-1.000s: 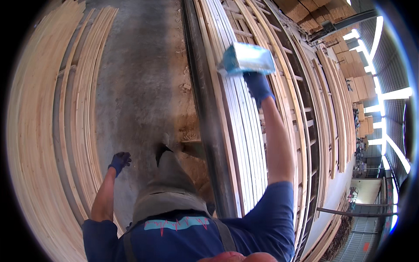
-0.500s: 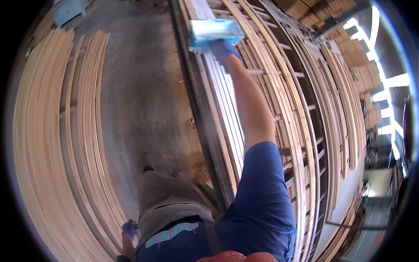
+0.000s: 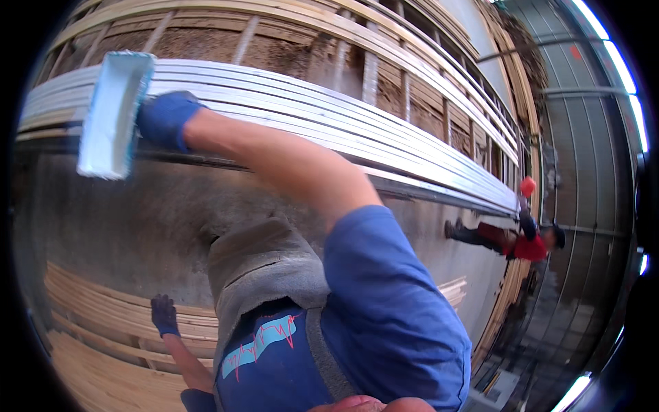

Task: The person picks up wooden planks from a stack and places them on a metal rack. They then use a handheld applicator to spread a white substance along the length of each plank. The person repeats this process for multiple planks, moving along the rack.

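Note:
My right hand point(image 3: 167, 119), in a blue glove, is closed on the near side of a light-blue rectangular tub point(image 3: 113, 123). Its shallow hollow looks white, as if coated with paint. The tub is at the far left, tilted, over the end part of a row of long white-coated wooden strips point(image 3: 295, 113). How the fingers grip it is hidden behind the wrist and glove. At the lower left, my left hand point(image 3: 164, 314), in a dark glove, hangs with its fingers apart and nothing in it, near bare wooden strips point(image 3: 103, 302).
A dark rail point(image 3: 405, 189) edges the white strips. Beyond them, bare boards lie across a slatted rack point(image 3: 343, 62). On the right, a person in red point(image 3: 525, 246) stands at the strips' far end, near a round red-orange thing point(image 3: 527, 186). Concrete floor point(image 3: 96, 213) runs between the stacks.
My view has swung round, so the white strips now run across it and the person in red has come in. The tub, still in my right hand, now shows at the far left.

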The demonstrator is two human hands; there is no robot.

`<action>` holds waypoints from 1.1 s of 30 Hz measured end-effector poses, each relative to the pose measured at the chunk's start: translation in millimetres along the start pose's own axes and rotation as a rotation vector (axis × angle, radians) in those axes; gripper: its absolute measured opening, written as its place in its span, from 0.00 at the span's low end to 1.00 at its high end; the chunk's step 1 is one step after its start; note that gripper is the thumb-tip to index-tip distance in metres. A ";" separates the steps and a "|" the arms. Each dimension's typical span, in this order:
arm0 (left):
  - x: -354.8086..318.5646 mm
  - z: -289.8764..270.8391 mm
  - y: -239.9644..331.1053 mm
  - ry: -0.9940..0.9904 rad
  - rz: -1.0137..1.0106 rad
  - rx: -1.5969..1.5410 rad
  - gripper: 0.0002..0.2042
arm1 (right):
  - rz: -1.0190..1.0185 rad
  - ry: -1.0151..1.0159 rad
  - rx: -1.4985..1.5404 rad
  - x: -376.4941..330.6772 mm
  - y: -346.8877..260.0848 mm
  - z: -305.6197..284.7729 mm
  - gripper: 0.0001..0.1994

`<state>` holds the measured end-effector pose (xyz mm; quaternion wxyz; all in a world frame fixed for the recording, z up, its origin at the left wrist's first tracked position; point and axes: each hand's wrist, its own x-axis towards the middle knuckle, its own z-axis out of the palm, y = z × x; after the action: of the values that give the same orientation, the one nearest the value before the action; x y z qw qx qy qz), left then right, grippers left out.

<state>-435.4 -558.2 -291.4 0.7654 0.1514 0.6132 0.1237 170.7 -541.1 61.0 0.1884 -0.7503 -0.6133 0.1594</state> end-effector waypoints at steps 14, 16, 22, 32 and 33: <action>-13.1 213.4 -107.1 -0.080 -0.216 0.749 0.17 | 0.843 0.089 -0.051 -646.3 260.3 -120.6 0.09; -36.1 221.2 -112.1 -0.115 -0.147 0.813 0.18 | 0.920 -0.054 -0.298 -712.2 273.3 -146.2 0.12; -59.3 205.5 -108.5 -0.028 -0.141 0.743 0.19 | 0.763 -0.326 -0.652 -781.1 304.6 -168.2 0.15; -39.9 137.6 -52.9 0.078 -0.034 0.742 0.22 | 0.536 -0.018 0.086 -406.4 161.1 -109.4 0.12; -29.1 124.0 -47.1 0.090 -0.039 0.634 0.18 | 0.487 -0.025 0.112 -369.1 143.6 -105.5 0.12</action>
<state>-320.6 -622.6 -258.1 0.6546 0.3649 0.6571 -0.0814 271.2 -937.6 88.0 0.1781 -0.8624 -0.4067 0.2430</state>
